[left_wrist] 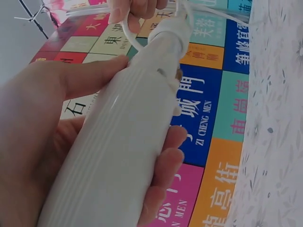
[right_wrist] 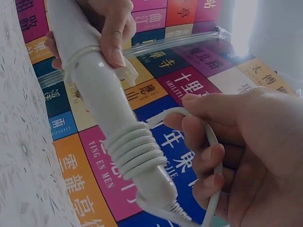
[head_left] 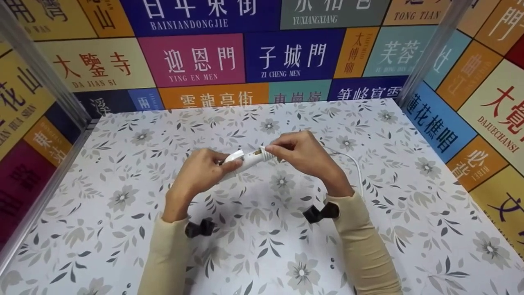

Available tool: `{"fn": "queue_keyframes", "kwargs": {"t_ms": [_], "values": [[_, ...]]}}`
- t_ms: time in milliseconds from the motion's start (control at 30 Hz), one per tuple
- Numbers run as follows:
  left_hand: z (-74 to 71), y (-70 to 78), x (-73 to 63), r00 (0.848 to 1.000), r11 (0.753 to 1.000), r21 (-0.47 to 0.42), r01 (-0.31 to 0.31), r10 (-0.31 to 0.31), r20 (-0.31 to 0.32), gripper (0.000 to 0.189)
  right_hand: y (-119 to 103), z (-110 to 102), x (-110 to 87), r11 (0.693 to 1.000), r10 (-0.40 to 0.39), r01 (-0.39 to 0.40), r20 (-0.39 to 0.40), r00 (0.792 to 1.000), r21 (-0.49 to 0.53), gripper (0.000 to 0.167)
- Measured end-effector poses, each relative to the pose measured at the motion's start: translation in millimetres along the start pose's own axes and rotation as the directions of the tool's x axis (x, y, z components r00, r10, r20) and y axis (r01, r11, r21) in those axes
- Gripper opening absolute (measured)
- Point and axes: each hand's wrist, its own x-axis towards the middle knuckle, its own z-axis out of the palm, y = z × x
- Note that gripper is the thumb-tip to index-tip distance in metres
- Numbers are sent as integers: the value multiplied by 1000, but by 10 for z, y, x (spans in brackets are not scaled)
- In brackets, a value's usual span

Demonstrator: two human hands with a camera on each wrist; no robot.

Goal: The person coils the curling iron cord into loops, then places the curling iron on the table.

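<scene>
Both hands are at a long white corded appliance [head_left: 250,160], held tilted over the table; its exact kind does not show. My left hand [head_left: 204,169] grips its wide, ridged end [left_wrist: 111,127], thumb along one side and fingers curled round the other. Several turns of white cord [right_wrist: 137,149] are wound round the narrower handle end in the right wrist view. My right hand [head_left: 302,155] pinches a loop of this cord between thumb and fingertips, beside the wound turns. A small brownish mark shows on the body in the head view.
The loose cord [head_left: 360,170] trails past the right wrist toward the table. A floral-patterned white cloth [head_left: 262,246] covers the table. Panels with colourful printed signs [head_left: 192,61] stand behind and at both sides. Each sleeve carries a small black wrist mount [head_left: 200,228].
</scene>
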Motion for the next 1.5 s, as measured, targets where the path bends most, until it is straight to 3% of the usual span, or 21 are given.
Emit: {"fn": "queue_keyframes", "kwargs": {"t_ms": [333,500,700,867,1100,1267,1367,1500], "values": [[-44,31,10,984,994,-99,42,-58,-167,45,23,30,-13,1000,7,-7,26,1000,8,22],[-68,79,-29,972,984,-170,46,-84,-219,43,64,51,8,999,27,-28,40,999,44,23],[-77,147,-72,964,981,-190,29,-78,-256,43,109,61,47,995,12,-22,101,995,101,23],[-125,116,-73,969,958,-285,13,-82,-232,41,213,72,92,994,24,-40,147,989,107,24],[-187,56,-72,984,922,-387,-17,-53,-170,35,458,117,163,990,121,-132,170,978,55,28],[-187,41,-79,992,916,-401,-33,-20,-127,32,581,123,187,972,231,-235,106,967,25,41],[-191,34,-88,997,924,-381,-35,5,-79,33,633,138,199,965,262,-263,45,964,7,45],[-177,18,-92,998,946,-317,-62,65,-3,34,680,160,213,972,233,-232,-31,972,37,30]]}}
